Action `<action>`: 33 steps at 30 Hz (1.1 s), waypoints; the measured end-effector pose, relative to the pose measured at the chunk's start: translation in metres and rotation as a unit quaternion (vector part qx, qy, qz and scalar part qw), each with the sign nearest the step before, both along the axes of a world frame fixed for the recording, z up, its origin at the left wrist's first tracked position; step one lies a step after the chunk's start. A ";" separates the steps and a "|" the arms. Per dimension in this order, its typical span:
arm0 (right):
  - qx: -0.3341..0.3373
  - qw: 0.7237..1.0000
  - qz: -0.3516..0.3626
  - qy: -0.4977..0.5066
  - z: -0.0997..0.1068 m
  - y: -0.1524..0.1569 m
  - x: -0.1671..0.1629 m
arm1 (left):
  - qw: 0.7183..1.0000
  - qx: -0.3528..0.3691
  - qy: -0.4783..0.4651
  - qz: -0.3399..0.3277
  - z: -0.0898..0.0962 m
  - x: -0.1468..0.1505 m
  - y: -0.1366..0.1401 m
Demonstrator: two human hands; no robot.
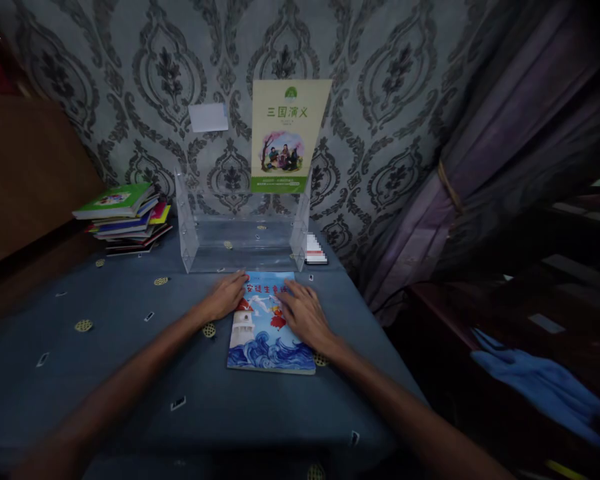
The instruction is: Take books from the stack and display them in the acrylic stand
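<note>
Blue waves and a white lighthouse cover the book (270,327), which lies flat on the bench (105,373) just in front of the clear acrylic stand (240,233). Both hands rest on its upper half: the left hand (226,296) sits at the top left corner, fingers curled over the edge and partly on the cloth, while the right hand (304,313) lies palm down on the right side of the cover, fingers spread and pointing toward the stand. Neither grip is closed on the book; the fingers are apart and laid flat, pressing rather than pinching. Handling it well, as I judge it, means keeping both palms even so the thin cover does not buckle, and getting fingertips under the far edge before any lift. Both forearms reach in from the near edge of the bench and converge on the book, wrists low. Inside the stand a green-covered book (286,137) stands upright against the patterned wall. A stack of books (125,217) lies at the far left of the bench, and a purple curtain (480,153) hangs to the right.
</note>
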State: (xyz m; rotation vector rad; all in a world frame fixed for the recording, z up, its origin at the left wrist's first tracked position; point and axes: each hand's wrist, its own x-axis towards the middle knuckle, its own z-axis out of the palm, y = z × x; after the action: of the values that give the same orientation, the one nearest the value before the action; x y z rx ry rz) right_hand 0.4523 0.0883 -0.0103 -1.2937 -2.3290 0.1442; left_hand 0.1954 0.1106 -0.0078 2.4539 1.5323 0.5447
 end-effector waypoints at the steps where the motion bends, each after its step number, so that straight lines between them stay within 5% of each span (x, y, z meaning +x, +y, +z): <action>1: -0.001 1.000 -0.017 0.005 -0.003 0.004 -0.005 | 1.000 0.009 -0.008 0.010 -0.003 0.002 0.005; 10: -0.004 0.997 0.033 0.074 -0.028 0.029 -0.001 | 0.995 0.047 -0.066 0.058 -0.017 0.004 0.003; 16: 0.008 1.000 0.020 -0.009 -0.010 0.023 -0.009 | 0.996 0.050 0.017 0.071 -0.008 0.013 -0.002; 21: -0.032 0.994 0.084 -0.062 0.010 0.027 -0.033 | 0.994 0.040 0.081 0.060 0.000 0.027 -0.003; 33: -0.056 0.990 0.111 -0.064 0.005 0.039 -0.050 | 0.989 0.071 0.104 0.074 -0.010 0.030 -0.001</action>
State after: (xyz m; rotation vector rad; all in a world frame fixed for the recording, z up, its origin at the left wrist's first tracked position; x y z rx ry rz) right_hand 0.4019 0.1277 -0.0050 -1.1200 -2.6061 0.2743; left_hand 0.2255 0.1099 -0.0174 2.5875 1.8287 0.4479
